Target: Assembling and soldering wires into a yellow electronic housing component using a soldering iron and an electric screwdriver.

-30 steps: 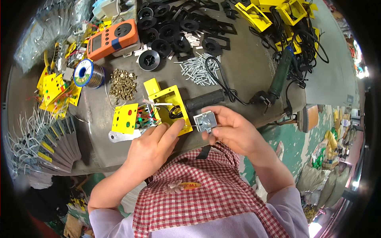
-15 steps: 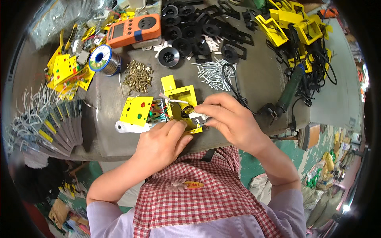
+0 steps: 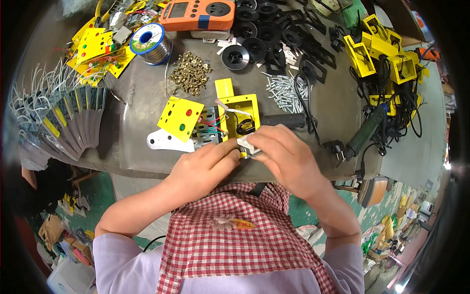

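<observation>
An open yellow box lies at the near edge of the table, with a white wire and black cable inside. My left hand is closed on the box's near wall, fingers curled. Between the fingertips of my right hand is a small white part, held at the near right corner of the box; its lower end is hidden. Left of the box, red and green wires lead to a yellow panel with red and green spots. Beneath the panel are a perforated metal plate and a white rounded plate.
Brass screws, a solder spool and an orange meter lie beyond. Silver screws, black discs and a black grip with cable lie nearby. Yellow housings are piled right; grey strips with wires fan out left.
The view has shifted, so the table's things appear farther right. My right hand and the white part have come nearer to my left fingers, and the black grip beside the box now shows.
</observation>
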Available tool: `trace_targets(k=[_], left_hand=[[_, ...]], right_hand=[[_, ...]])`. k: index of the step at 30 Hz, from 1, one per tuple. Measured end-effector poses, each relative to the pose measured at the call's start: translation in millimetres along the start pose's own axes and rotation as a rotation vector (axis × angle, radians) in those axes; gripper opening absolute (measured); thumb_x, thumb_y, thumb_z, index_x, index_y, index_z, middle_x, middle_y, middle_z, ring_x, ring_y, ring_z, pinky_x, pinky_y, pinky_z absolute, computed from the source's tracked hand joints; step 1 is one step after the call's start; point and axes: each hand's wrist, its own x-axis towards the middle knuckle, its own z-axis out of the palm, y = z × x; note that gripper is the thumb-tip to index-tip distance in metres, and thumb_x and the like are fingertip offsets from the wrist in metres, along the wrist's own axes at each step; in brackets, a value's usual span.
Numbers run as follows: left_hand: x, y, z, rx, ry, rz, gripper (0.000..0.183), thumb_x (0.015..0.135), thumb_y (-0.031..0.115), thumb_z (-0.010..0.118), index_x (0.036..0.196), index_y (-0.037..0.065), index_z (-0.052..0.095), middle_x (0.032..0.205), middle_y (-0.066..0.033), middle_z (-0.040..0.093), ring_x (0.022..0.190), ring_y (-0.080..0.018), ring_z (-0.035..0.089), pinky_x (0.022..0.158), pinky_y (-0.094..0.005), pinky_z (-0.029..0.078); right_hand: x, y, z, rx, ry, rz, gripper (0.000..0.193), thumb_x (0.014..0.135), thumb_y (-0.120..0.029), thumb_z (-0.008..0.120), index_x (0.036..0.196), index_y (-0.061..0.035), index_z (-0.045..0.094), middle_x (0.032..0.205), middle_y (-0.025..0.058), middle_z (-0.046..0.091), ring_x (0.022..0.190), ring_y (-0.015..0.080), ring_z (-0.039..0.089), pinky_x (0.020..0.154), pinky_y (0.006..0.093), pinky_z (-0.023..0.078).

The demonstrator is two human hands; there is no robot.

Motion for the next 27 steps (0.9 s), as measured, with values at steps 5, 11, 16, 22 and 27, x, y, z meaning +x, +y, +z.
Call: trace_targets(k=[5, 11, 16, 22, 27], left_hand=[[-15.5, -4.2, -2.4, -0.057, 0.034, 0.022, 0.025, 0.078, 0.009, 0.063, 0.103, 0.006, 0.061, 0.108, -0.0106, 0.059, 0.083, -0.0230, 0.065, 0.062, -0.0315, 0.055], [-13.5, -0.6, -31.2, 0.008, 0.304, -0.029, 0.028, 0.065, 0.002, 0.079, 0.089, 0.009, 0.066, 0.088, -0.0076, 0.062, 0.074, -0.0222, 0.061, 0.061, -0.0329, 0.049], [8.9, -41.6, -61.6, 0.237, 0.343, -0.284, 0.016, 0.076, -0.002, 0.067, 0.091, 0.003, 0.066, 0.090, -0.0097, 0.060, 0.085, -0.0286, 0.058, 0.075, -0.0351, 0.046], [45.3, -67.6, -68.1, 0.187, 0.033, -0.310, 0.010, 0.080, 0.009, 0.068, 0.088, 0.003, 0.068, 0.091, -0.0095, 0.059, 0.090, -0.0290, 0.056, 0.079, -0.0369, 0.046], [59.3, -87.4, -72.2, 0.063, -0.156, -0.340, 0.013, 0.085, 0.011, 0.063, 0.089, -0.001, 0.062, 0.090, -0.0117, 0.057, 0.086, -0.0275, 0.057, 0.076, -0.0337, 0.046]], right_hand=[[20.8, 1.9, -19.9, -0.013, -0.266, -0.082, 0.035, 0.075, -0.003, 0.058, 0.110, -0.0034, 0.059, 0.107, 0.0134, 0.055, 0.098, 0.0308, 0.055, 0.082, 0.0381, 0.048], [8.6, 7.4, -15.5, 0.229, -0.218, 0.048, 0.048, 0.073, -0.001, 0.069, 0.120, -0.0070, 0.058, 0.115, 0.0127, 0.054, 0.102, 0.0310, 0.053, 0.085, 0.0380, 0.046], [-6.1, 4.5, -3.3, 0.202, 0.059, 0.140, 0.058, 0.069, -0.006, 0.077, 0.123, -0.0048, 0.057, 0.123, 0.0139, 0.054, 0.108, 0.0313, 0.053, 0.090, 0.0374, 0.044], [-4.7, 12.3, -4.2, 0.197, 0.187, 0.177, 0.045, 0.073, 0.002, 0.071, 0.116, -0.0033, 0.061, 0.108, 0.0132, 0.062, 0.091, 0.0285, 0.060, 0.080, 0.0346, 0.049], [2.1, 20.6, -14.7, 0.189, 0.276, 0.195, 0.035, 0.075, 0.007, 0.067, 0.108, -0.0030, 0.064, 0.102, 0.0117, 0.064, 0.082, 0.0213, 0.061, 0.071, 0.0295, 0.050]])
